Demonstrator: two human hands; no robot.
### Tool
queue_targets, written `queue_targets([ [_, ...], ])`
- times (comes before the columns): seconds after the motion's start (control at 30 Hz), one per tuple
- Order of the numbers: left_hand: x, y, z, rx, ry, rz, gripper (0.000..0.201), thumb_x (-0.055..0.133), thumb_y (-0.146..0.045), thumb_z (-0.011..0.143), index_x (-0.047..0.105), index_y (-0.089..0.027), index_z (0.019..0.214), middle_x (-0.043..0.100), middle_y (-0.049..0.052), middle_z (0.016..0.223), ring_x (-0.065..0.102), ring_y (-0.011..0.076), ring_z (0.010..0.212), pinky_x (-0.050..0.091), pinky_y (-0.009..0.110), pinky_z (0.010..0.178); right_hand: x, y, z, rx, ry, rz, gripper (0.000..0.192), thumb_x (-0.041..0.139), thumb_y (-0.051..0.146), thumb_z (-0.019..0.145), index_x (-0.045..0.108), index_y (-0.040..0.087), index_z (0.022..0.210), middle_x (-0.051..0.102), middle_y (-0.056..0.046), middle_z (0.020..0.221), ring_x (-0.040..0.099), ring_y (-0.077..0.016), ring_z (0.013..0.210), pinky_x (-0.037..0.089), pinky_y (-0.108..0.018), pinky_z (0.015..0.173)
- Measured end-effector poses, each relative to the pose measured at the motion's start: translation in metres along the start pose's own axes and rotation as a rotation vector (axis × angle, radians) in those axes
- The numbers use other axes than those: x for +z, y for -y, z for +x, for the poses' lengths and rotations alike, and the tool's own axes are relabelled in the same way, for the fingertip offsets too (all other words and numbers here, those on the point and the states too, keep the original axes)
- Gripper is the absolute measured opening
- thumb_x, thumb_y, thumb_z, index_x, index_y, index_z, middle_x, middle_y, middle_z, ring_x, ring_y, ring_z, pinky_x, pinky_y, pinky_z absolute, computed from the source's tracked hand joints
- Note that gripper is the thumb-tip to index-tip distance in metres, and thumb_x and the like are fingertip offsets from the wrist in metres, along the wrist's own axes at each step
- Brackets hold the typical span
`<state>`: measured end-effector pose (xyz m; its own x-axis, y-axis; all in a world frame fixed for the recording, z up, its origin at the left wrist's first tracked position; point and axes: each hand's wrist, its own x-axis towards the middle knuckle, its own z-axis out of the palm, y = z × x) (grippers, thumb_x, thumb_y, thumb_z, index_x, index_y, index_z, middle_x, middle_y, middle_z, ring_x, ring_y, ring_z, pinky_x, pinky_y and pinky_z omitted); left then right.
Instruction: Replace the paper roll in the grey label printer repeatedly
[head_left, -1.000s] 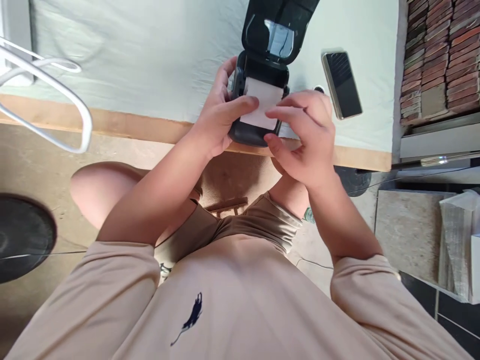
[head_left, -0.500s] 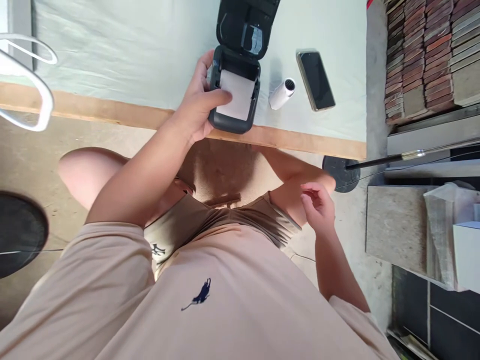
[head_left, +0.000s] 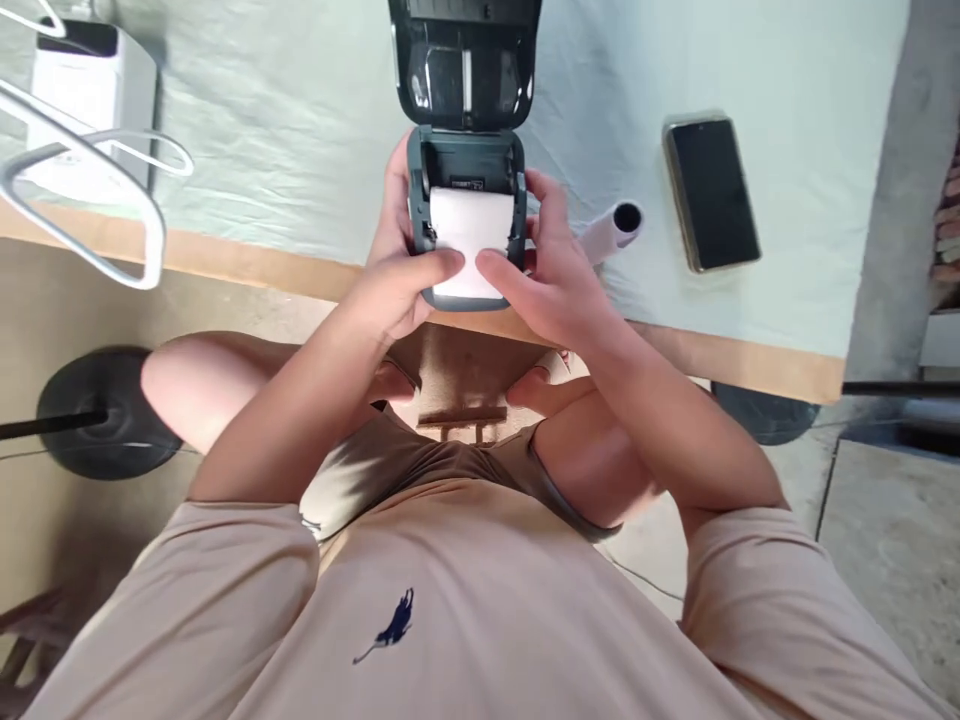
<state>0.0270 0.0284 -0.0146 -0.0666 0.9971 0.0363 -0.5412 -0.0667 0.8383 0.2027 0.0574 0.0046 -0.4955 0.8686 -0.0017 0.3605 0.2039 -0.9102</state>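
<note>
1. The person wears a plain beige short-sleeved shirt (head_left: pixel 480 620), loose and soft.
2. A small dark navy emblem (head_left: pixel 386 628), shaped like a horse and rider, sits on the chest, left of centre.
3. The sleeves (head_left: pixel 247 560) end above the elbows, leaving the forearms bare.
4. The shorts (head_left: pixel 420 465) are a darker khaki-brown and creased.
5. Both knees are bare.
</note>
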Motion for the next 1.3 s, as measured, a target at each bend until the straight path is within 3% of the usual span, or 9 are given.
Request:
queue_targets([
  [0.13, 0.004, -0.004, -0.001, 0.036, 0.051, 0.032, 0.072, 0.089, -0.020, 0.056, 0.060, -0.033, 0.121, 0.071, 0.002, 0.121, 0.060, 0.0397, 0.132, 0.057, 0.050, 0.100, 0.006, -0.006, -0.008, -0.080, -0.021, 0.043, 0.075, 0.058, 0.040, 0.091, 0.017, 0.024, 0.152, 0.067, -0.006, 0.119, 0.068, -0.0173, 0.104, 0.059, -0.036, 0.095],
  [0.23, 0.006, -0.007, -0.001, 0.015, 0.056, 0.032, 0.062, 0.091, -0.035, 0.063, 0.060, -0.029, 0.117, 0.071, 0.005, 0.122, 0.059, 0.0386, 0.133, 0.059, 0.046, 0.097, 0.007, -0.009, -0.015, -0.120, -0.018, 0.043, 0.081, 0.057, 0.039, 0.088, 0.014, 0.022, 0.154, 0.064, -0.007, 0.122, 0.066, -0.0159, 0.094, 0.058, -0.033, 0.086],
  [0.33, 0.006, -0.007, -0.002, 0.026, 0.060, 0.063, 0.049, 0.084, -0.038, 0.077, 0.061, -0.031, 0.119, 0.071, 0.001, 0.123, 0.064, 0.0306, 0.123, 0.061, 0.039, 0.086, 0.006, -0.010, -0.017, -0.132, -0.001, 0.012, 0.084, 0.054, 0.038, 0.087, 0.009, 0.021, 0.156, 0.062, -0.010, 0.126, 0.064, -0.0155, 0.088, 0.057, -0.032, 0.077],
  [0.47, 0.004, -0.005, -0.001, 0.003, 0.060, 0.053, 0.040, 0.081, -0.040, 0.079, 0.062, -0.034, 0.114, 0.071, -0.001, 0.118, 0.068, 0.0258, 0.104, 0.059, 0.039, 0.080, 0.006, -0.009, -0.016, -0.130, -0.053, -0.115, 0.085, 0.055, 0.040, 0.087, 0.015, 0.016, 0.157, 0.065, -0.013, 0.128, 0.063, -0.0250, 0.122, 0.055, -0.043, 0.109],
  [0.53, 0.004, -0.005, 0.000, -0.032, 0.013, 0.031, 0.041, 0.081, -0.040, 0.077, 0.063, -0.034, 0.114, 0.070, 0.000, 0.114, 0.068, 0.0259, 0.103, 0.057, 0.038, 0.080, 0.006, -0.008, -0.016, -0.128, -0.079, -0.162, 0.084, 0.054, 0.039, 0.087, 0.018, 0.013, 0.158, 0.065, -0.016, 0.132, 0.056, -0.0286, 0.135, 0.047, -0.049, 0.121],
  [0.63, 0.005, -0.008, -0.002, -0.105, -0.052, 0.025, 0.046, 0.080, -0.030, 0.077, 0.062, -0.035, 0.120, 0.068, 0.000, 0.112, 0.066, 0.0234, 0.101, 0.053, 0.034, 0.078, 0.008, -0.008, -0.017, -0.132, -0.093, -0.175, 0.084, 0.053, 0.037, 0.088, 0.019, 0.010, 0.159, 0.059, -0.020, 0.143, 0.058, -0.0307, 0.133, 0.051, -0.052, 0.117],
  [0.83, 0.000, -0.010, -0.007, -0.216, -0.057, 0.014, 0.060, 0.083, -0.029, 0.076, 0.056, -0.034, 0.129, 0.065, 0.001, 0.110, 0.063, 0.0199, 0.089, 0.050, 0.031, 0.072, 0.013, -0.008, -0.025, -0.116, -0.101, -0.098, 0.089, 0.056, 0.049, 0.091, 0.013, 0.025, 0.166, 0.049, -0.014, 0.158, 0.056, -0.0310, 0.140, 0.056, -0.050, 0.114],
  [1.1, -0.012, -0.007, -0.013, -0.249, -0.010, 0.018, 0.069, 0.083, -0.034, 0.076, 0.051, -0.042, 0.136, 0.067, -0.001, 0.122, 0.068, 0.0211, 0.097, 0.054, 0.030, 0.077, 0.016, -0.001, -0.030, -0.010, -0.063, -0.059, 0.096, 0.056, 0.054, 0.090, 0.006, 0.031, 0.169, 0.047, -0.011, 0.160, 0.057, -0.0355, 0.142, 0.062, -0.050, 0.105],
  [1.3, -0.016, -0.005, -0.020, -0.140, 0.021, 0.115, 0.074, 0.087, -0.039, 0.074, 0.050, -0.039, 0.139, 0.063, 0.002, 0.121, 0.064, 0.0210, 0.098, 0.052, 0.033, 0.082, 0.017, -0.002, -0.032, -0.135, -0.040, -0.060, 0.096, 0.059, 0.045, 0.089, 0.006, 0.029, 0.167, 0.038, -0.011, 0.166, 0.047, -0.0310, 0.151, 0.053, -0.049, 0.121],
])
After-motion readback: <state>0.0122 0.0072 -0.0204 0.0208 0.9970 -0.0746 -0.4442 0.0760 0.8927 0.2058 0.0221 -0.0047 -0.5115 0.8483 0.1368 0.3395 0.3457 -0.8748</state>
